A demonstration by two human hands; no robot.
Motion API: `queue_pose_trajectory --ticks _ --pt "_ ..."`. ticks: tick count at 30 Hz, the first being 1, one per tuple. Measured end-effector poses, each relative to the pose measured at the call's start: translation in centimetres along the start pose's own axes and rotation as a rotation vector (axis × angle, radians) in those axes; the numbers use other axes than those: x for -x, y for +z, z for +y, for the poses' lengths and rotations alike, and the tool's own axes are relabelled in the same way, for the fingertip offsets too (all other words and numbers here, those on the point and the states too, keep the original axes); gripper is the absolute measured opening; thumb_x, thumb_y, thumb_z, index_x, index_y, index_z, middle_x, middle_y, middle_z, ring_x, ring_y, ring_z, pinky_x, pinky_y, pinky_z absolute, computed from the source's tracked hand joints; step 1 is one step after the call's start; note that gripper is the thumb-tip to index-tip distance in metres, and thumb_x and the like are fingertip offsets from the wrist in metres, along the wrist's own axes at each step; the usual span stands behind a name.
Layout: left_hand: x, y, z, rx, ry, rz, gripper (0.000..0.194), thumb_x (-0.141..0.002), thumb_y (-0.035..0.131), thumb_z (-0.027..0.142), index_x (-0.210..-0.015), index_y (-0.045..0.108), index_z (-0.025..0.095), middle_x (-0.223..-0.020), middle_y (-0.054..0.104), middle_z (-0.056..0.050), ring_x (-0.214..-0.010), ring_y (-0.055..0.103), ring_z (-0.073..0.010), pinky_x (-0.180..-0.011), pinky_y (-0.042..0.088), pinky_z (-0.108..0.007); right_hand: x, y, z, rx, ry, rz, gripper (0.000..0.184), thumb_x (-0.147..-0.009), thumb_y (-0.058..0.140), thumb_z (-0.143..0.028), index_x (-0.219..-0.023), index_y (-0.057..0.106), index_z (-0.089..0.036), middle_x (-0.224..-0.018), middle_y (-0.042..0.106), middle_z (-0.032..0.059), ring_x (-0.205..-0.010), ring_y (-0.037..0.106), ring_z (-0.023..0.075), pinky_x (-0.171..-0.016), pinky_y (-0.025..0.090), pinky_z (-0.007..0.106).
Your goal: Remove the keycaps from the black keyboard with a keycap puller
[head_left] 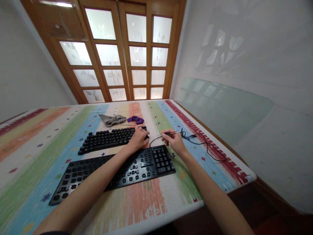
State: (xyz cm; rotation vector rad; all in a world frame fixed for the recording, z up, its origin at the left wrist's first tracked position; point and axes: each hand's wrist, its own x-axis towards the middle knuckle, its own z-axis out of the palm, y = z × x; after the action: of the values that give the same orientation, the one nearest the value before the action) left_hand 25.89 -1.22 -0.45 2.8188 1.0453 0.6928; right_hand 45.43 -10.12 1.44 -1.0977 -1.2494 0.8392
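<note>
A black keyboard (114, 171) lies near the table's front edge. Most of its left and middle key positions are bare, while the number pad (162, 160) keeps its keycaps. Behind it, loose black keycaps (107, 139) are laid out in keyboard rows. My left hand (139, 138) reaches across the keyboard to the right end of these rows, its fingers bent down and closed on a keycap, partly hidden. Just behind the number pad, my right hand (173, 140) pinches a thin tool (168, 133) with fine wire at its end; its exact kind is unclear.
The keyboard's black cable (207, 147) trails to the right over the striped tablecloth (144, 209). A grey cloth (112, 120) and a purple cloth (136, 120) lie beyond the keycaps. A white wall (281, 137) stands along the table's right side, wooden glazed doors (129, 68) at the far end.
</note>
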Motion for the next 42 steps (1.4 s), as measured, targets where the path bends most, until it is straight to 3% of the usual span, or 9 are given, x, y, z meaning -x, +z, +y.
queue_pose_trajectory --ticks 4,8,13,17,20,26,34,42 --pt "0.0 -0.2 0.1 -0.010 0.005 0.010 0.028 -0.077 0.058 0.012 -0.102 0.070 0.015 -0.093 0.071 -0.010 -0.096 0.055 -0.0275 -0.090 0.048 -0.043 0.0 -0.1 -0.4 -0.026 0.031 -0.050 0.031 -0.069 0.074 -0.044 -0.075 0.063 -0.016 -0.054 0.063 -0.0006 -0.037 0.051 0.0103 -0.038 0.039 0.022" --pt "0.8 -1.1 0.6 0.008 0.016 0.093 0.025 -0.080 0.058 0.014 -0.103 0.068 0.016 -0.100 0.069 -0.010 -0.101 0.054 -0.0276 -0.097 0.045 -0.046 0.0 -0.6 -0.9 -0.053 0.081 -0.140 0.032 -0.067 0.076 -0.045 -0.070 0.061 -0.016 -0.052 0.064 -0.0003 -0.039 0.052 0.0101 -0.040 0.041 0.022" --pt "3.6 -2.6 2.2 0.137 0.074 0.101 0.016 -0.091 0.053 0.020 -0.098 0.067 0.018 -0.103 0.069 -0.008 -0.101 0.056 -0.0242 -0.098 0.046 -0.043 0.5 -0.8 -1.2 0.045 0.141 -0.335 0.033 -0.069 0.076 -0.046 -0.069 0.063 -0.016 -0.051 0.063 -0.0005 -0.040 0.053 0.0106 -0.040 0.041 0.021" --pt "6.3 -3.1 3.6 0.238 0.116 0.033 0.020 -0.094 0.053 0.025 -0.109 0.065 0.019 -0.117 0.066 -0.009 -0.113 0.055 -0.0240 -0.103 0.044 -0.043 0.8 -0.5 -1.3 0.088 0.139 -0.395 0.032 -0.071 0.075 -0.046 -0.070 0.063 -0.016 -0.051 0.062 -0.0012 -0.042 0.054 0.0104 -0.041 0.043 0.020" --pt "7.7 -3.1 4.4 0.258 0.107 -0.055 0.031 -0.095 0.054 0.034 -0.123 0.059 0.020 -0.134 0.059 -0.010 -0.124 0.052 -0.0257 -0.107 0.041 -0.046 0.8 -0.5 -1.2 0.109 0.133 -0.381 0.031 -0.072 0.074 -0.045 -0.071 0.063 -0.016 -0.051 0.061 -0.0013 -0.041 0.053 0.0100 -0.042 0.042 0.020" --pt "8.5 -2.8 4.8 0.233 0.077 -0.178 0.064 -0.085 0.064 0.054 -0.135 0.050 0.016 -0.137 0.056 -0.017 -0.126 0.051 -0.0337 -0.105 0.043 -0.051 0.7 -0.8 -1.1 0.141 0.126 -0.338 0.029 -0.071 0.075 -0.043 -0.070 0.063 -0.016 -0.050 0.061 -0.0015 -0.042 0.053 0.0108 -0.042 0.043 0.021" --pt "8.6 -2.7 4.8 0.242 0.094 -0.182 0.108 -0.059 0.073 0.077 -0.143 0.042 0.018 -0.142 0.051 -0.019 -0.125 0.050 -0.0396 -0.106 0.039 -0.055 1.0 -0.4 -1.1 0.110 0.175 -0.373 0.034 -0.069 0.076 -0.047 -0.070 0.063 -0.016 -0.051 0.063 -0.0011 -0.040 0.055 0.0116 -0.041 0.045 0.022" --pt "8.4 -2.7 4.9 0.290 0.068 -0.189 0.117 -0.054 0.075 0.078 -0.149 0.036 0.021 -0.143 0.051 -0.017 -0.124 0.049 -0.0393 -0.106 0.038 -0.056 1.3 -0.2 -0.9 0.161 0.151 -0.418 0.034 -0.074 0.075 -0.049 -0.075 0.064 -0.016 -0.055 0.065 0.0004 -0.045 0.060 0.0134 -0.046 0.049 0.024"
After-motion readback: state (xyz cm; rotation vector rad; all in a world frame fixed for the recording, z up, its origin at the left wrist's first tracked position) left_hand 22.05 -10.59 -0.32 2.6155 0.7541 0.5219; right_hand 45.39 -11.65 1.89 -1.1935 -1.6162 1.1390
